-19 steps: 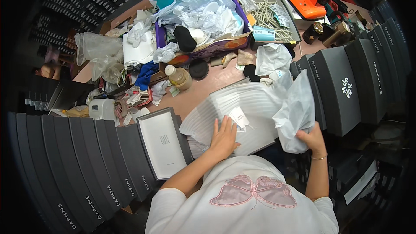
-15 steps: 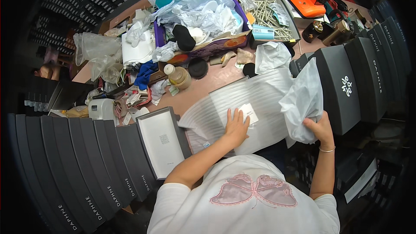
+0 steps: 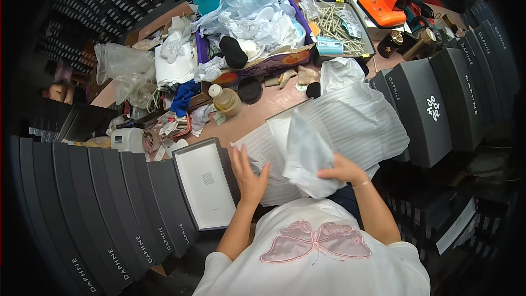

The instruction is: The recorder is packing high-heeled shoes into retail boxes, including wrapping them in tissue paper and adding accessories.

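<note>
My right hand pinches a white, thin crumpled sheet or bag, blurred by motion; I cannot tell paper from plastic, or whether anything is inside. It hangs over a wide white ribbed packing-foam sheet, which lies spread over a box whose pale corner edge shows at its far side. My left hand is open at the sheet's left edge, fingers spread and thumb apart. Just left of that hand lies a dark grey shoebox lid or tray with its white inside facing up.
Dark grey shoeboxes stand in a row at left; more shoeboxes stand at right. Farther back are a purple-edged carton full of crumpled tissue, a tray of thin sticks, a bottle and an orange tool.
My right hand has carried the white crumpled sheet or bag leftward over the foam. My left hand has lifted off the foam's middle and moved left. The foam's right side has spread out.
</note>
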A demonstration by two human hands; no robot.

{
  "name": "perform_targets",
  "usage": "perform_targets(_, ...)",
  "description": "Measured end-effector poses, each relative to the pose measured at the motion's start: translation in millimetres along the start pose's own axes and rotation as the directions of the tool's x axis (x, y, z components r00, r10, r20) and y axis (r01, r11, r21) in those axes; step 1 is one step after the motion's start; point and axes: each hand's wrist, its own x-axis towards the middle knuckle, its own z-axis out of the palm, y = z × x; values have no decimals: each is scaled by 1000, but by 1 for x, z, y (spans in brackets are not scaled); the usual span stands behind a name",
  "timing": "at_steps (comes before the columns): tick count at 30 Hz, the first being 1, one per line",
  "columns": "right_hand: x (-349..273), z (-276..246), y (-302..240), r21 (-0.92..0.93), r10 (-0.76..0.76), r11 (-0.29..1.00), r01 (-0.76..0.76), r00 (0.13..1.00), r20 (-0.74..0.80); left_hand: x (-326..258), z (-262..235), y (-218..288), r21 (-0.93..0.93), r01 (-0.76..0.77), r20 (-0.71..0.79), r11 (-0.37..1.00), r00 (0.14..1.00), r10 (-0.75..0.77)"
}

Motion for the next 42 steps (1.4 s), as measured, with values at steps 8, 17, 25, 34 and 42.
perform_targets(8,69,10,82,-825,-251,562,55,962,-107,-72,34,-43,-751,660,586,22,682,-438)
perform_targets(17,85,28,118,-881,-529,448,154,839,-123,-24,65,27,-817,568,538,103,814,-219)
perform_targets(25,-24,25,-16,-401,-364,898,180,817,-448,-2,100,17,-720,615,617,322,779,-107)
perform_targets(34,6,36,43,-776,-194,623,-103,940,-280,2,149,-4,6,-426,704,905,645,299)
perform_targets(42,-91,-54,21,-566,-373,710,-419,459,-807,8,110,0,146,-588,951,796,306,52)
